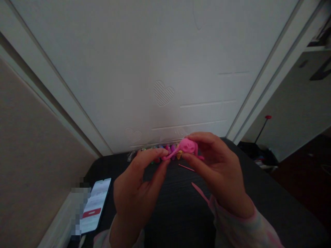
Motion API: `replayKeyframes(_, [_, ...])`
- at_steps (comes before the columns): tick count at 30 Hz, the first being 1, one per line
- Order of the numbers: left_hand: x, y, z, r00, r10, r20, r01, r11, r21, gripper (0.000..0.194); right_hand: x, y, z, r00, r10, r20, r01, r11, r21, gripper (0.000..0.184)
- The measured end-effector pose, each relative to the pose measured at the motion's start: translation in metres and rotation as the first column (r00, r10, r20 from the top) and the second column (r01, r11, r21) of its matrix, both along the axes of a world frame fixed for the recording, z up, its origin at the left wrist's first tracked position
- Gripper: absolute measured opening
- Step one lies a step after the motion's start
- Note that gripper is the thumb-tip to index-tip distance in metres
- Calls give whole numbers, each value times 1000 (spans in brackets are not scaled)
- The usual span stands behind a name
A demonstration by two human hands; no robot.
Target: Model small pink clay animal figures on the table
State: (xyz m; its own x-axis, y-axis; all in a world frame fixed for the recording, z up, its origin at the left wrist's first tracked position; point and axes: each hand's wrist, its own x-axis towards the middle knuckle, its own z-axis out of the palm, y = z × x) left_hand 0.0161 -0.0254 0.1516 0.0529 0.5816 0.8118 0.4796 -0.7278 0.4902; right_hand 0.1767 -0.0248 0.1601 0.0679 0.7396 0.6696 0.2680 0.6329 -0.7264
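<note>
A small pink clay figure point(186, 147) is held up over a dark table point(261, 203). My right hand point(219, 172) grips its rounded body between thumb and fingers. My left hand point(139, 186) pinches a thin pink strand that sticks out of the figure's left side. Both hands are closed on the clay. Two thin pink tools or clay strips point(198, 191) lie on the table under my right hand.
A row of coloured clay pieces in a clear bag point(155, 151) lies at the table's far edge against a white door with heart marks point(163, 93). A lit phone point(94, 205) rests at the left. A red-tipped stick point(262, 129) stands at the right.
</note>
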Motion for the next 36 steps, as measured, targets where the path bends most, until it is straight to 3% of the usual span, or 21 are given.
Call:
replayKeyframes(7, [1,0,-4,999,-34,-34,34,999,-2,54,-1,-1,0,1000,9,8,-9,1000,8,29])
replayKeyframes(13, [4,2,-5,997,9,73,-9,1000,-2,64,0,-1,0,1000,-2,-8,2,1000,23,30])
replayKeyframes(22, [8,1,-3,992,-20,125,23,1000,-18,51,-1,-3,2,1000,16,0,-16,1000,23,29])
replayKeyframes(36, [7,1,-4,997,-4,73,-1,998,66,51,-1,-3,3,999,6,42,-6,1000,12,26])
